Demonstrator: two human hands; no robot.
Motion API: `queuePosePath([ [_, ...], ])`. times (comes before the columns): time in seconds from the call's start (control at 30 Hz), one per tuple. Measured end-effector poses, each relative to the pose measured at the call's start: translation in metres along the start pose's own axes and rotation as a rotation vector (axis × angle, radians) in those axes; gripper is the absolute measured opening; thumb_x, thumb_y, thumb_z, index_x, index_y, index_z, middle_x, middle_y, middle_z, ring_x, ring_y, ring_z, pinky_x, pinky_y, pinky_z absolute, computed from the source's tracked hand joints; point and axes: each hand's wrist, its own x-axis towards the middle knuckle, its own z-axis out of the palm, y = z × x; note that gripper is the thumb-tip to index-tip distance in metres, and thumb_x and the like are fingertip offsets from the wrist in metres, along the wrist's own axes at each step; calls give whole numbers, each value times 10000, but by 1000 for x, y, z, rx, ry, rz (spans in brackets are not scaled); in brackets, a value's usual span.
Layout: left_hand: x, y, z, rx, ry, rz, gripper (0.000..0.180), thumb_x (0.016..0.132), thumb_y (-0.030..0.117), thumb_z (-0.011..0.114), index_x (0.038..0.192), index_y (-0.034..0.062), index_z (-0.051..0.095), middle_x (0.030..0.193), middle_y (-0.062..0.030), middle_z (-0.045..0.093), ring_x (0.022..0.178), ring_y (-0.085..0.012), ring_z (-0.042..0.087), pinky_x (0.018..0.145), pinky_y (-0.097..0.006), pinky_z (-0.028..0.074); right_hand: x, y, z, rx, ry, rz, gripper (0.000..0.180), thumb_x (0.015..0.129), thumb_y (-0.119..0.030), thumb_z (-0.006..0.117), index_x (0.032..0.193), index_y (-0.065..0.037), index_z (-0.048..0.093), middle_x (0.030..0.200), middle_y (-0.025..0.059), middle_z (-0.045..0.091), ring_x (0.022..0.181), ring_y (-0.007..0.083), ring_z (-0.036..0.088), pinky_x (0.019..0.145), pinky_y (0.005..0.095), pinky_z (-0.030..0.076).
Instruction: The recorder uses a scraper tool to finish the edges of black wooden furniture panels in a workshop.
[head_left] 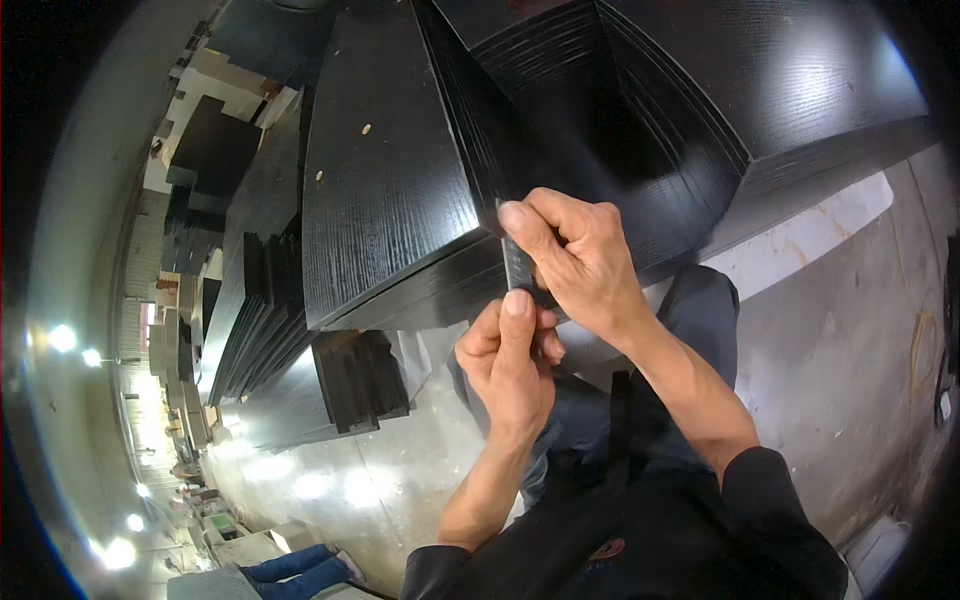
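My left hand (pixel 510 355) is closed, its thumb pressed on the lower end of a slim grey strip (pixel 517 264). The strip looks like a flat blade or a narrow tool; its exact kind does not show. Above it, my right hand (pixel 580 245) pinches the strip's upper end between thumb and bent fingers. Both hands are close together at the near corner of a stack of black wood-grain boards (pixel 390 180). Two small pale spots lie on the top board. My fingers hide part of the strip.
Another stack of glossy black boards (pixel 800 80) stands at the right, with a dark gap between. More black boards (pixel 265 300) lean at the left. A pale slab (pixel 820 235) lies under the right stack. A person's legs in blue trousers (pixel 295 570) show at the lower left.
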Motion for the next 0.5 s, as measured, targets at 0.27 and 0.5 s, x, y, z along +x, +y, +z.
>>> queuePosePath([
  [0.27, 1, -74, -35, 152, 45, -287, 335, 943, 296, 682, 782, 2, 673, 699, -62, 646, 523, -91, 552, 473, -225, 409, -55, 99, -6, -186, 92, 251, 397, 991, -225, 595, 690, 15, 498, 519, 49, 410, 454, 80, 408, 428, 303, 329],
  [0.5, -2, -15, -10, 174, -30, 38, 358, 967, 295, 639, 747, 13, 660, 652, -38, 627, 490, -82, 517, 446, -230, 395, -16, 7, -6, 7, 7, 183, 434, 996, -285, 558, 682, 12, 508, 538, 108, 445, 484, 154, 475, 484, 353, 368],
])
